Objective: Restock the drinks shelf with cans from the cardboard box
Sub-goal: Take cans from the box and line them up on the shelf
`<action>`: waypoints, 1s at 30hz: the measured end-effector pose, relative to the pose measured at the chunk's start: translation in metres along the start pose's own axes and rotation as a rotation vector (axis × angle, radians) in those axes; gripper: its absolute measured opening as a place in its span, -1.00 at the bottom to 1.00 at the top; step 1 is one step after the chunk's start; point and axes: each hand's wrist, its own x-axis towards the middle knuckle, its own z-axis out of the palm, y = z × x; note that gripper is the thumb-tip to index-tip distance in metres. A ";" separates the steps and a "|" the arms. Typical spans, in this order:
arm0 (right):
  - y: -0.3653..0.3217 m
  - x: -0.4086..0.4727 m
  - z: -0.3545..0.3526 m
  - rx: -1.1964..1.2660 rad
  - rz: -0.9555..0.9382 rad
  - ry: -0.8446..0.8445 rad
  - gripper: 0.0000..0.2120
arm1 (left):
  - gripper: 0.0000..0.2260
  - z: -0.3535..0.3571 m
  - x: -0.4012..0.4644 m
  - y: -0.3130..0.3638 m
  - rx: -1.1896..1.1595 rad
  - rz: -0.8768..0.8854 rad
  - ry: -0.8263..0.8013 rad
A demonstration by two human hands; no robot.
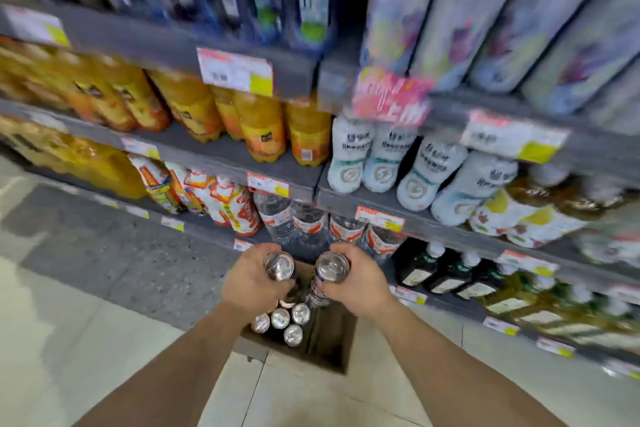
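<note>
A: What did the left hand (254, 279) have?

B: It was wrapped around a silver-topped can (279, 266), fingers curled over the far side and the thumb on the near side. The can was tilted, so its lid faced the camera.

A: And the right hand (358, 279)?

B: The same. It was closed around a second can (331, 268), gripping it near the top, with the lid turned toward the camera. The two cans were near each other, not touching, and both sat just above the cardboard box (334, 343).

A: Where was the box?

B: On the pale floor (104, 340) at the foot of the shelving, at about six o'clock from the held cans. It was open at the top. Inside, at its nine o'clock side, a cluster of upright cans (282, 319) showed their round silver lids; the three o'clock side looked dark.

A: What stood on the shelves?

B: At eleven o'clock from the hands, orange drink bottles (263, 128). At one o'clock, white bottles (384, 166) in a row. Directly at twelve o'clock, just past the hands, clear water bottles (304, 222) with red-and-white labels. At three o'clock, dark bottles (420, 265) with white caps. Price tags (235, 70) hung along the shelf edges, too blurred to read.
</note>
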 end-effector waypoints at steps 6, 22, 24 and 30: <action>-0.139 -0.070 -0.100 -0.030 -0.055 -0.002 -0.40 | -0.45 -0.128 -0.061 0.118 0.106 0.166 -0.047; -0.232 -0.324 -0.404 0.191 -0.266 0.360 -0.42 | -0.28 -0.209 -0.254 0.455 0.073 0.761 -0.054; -0.212 -0.374 -0.452 0.210 -0.259 0.409 -0.46 | -0.31 -0.180 -0.290 0.498 -0.004 0.810 -0.079; -0.138 -0.499 -0.574 0.154 -0.194 0.664 -0.43 | -0.38 -0.077 -0.376 0.620 -0.194 0.946 -0.209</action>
